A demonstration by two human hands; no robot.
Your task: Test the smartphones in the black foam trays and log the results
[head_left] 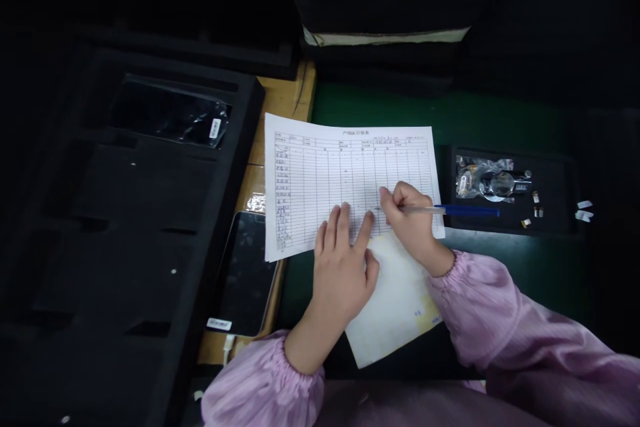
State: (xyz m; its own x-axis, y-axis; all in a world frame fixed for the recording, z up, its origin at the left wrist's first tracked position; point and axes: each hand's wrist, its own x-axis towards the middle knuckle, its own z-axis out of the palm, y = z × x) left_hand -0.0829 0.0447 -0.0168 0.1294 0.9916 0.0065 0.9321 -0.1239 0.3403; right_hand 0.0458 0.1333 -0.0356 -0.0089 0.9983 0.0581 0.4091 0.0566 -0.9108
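Note:
A printed form (310, 207) with ruled rows and columns lies on the green surface, handwriting down its left column. My left hand (344, 267) rests flat on its lower part, fingers spread. My right hand (413, 223) is closed around a pen (465, 211) with a clear barrel and a blue end pointing right. The pen's tip meets the form near its lower middle, close to my left index finger. A worn, yellowed sheet (385, 313) sticks out below the form, partly under both hands.
To the left stands a black foam tray (150, 213) holding a bagged dark panel (170, 110). A phone-like device (245, 273) with a label and white cable (229, 349) lies beside it. At right, a black tray (550, 173) holds a magnifier (503, 183) and small parts; white scraps (584, 210) lie beyond.

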